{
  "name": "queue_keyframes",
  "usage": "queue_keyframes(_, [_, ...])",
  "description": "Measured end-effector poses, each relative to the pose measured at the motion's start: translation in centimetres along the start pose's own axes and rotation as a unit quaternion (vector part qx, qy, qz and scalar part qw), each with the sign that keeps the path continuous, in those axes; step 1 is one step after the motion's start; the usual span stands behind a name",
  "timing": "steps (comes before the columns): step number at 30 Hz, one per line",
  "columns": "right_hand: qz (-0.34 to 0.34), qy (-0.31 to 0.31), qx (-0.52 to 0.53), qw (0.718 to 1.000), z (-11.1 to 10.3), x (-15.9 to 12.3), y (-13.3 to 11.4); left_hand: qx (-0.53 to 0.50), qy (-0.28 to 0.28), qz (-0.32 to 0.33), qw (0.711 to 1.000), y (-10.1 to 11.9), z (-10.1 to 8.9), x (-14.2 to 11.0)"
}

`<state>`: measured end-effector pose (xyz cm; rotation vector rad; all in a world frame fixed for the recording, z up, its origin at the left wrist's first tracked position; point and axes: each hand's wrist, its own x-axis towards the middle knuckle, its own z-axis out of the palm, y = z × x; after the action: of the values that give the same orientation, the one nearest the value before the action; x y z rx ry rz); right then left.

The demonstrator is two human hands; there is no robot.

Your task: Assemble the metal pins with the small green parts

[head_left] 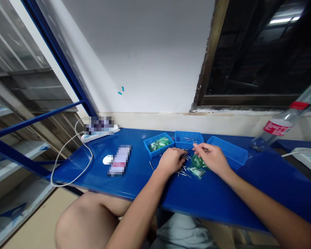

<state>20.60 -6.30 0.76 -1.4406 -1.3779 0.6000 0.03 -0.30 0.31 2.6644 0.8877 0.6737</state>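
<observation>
Bottle label (277,127) illegible, hands (172,160) at pins (182,172).

"What's on the blue bench (212,197)?"

"Three blue trays (188,139), the left one holding green packets (159,144). Loose metal pins (182,172) lie in front."

"Further left?"

"A power strip (100,133), white cable (75,166), white mouse (107,159), blurred box (120,160)."

"Right?"

"A plastic bottle (277,129)."
</observation>
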Motion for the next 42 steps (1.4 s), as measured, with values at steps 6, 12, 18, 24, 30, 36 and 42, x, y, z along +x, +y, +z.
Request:
queue_keyframes(6, [-0.032,-0.001,-0.020,0.999,0.0,0.0,0.5,-0.087,0.047,-0.033,0.995,0.5,-0.1,0.2])
queue_keyframes(12, [-0.099,-0.004,-0.062,0.993,0.1,-0.2,0.5,-0.237,0.117,-0.052,0.963,1.0,-0.6,0.3])
queue_keyframes(18, [-0.125,-0.018,-0.036,0.991,0.5,-0.3,0.3,-0.339,0.150,-0.078,0.925,1.6,-1.0,0.5])
queue_keyframes(24, [-0.092,-0.043,0.021,0.995,0.7,-0.2,1.0,-0.385,0.133,-0.084,0.910,1.6,-1.0,0.5])
queue_keyframes(30, [-0.108,-0.028,0.026,0.993,1.0,-0.4,0.4,-0.386,0.123,-0.085,0.910,1.5,-0.9,0.6])
queue_keyframes(36, [-0.108,-0.012,0.002,0.994,1.3,-0.7,0.1,-0.415,0.129,-0.080,0.897,1.6,-0.5,0.7])
queue_keyframes(42, [-0.101,-0.014,0.041,0.994,1.5,-0.8,0.1,-0.392,0.151,-0.083,0.904,2.1,-0.6,0.5])
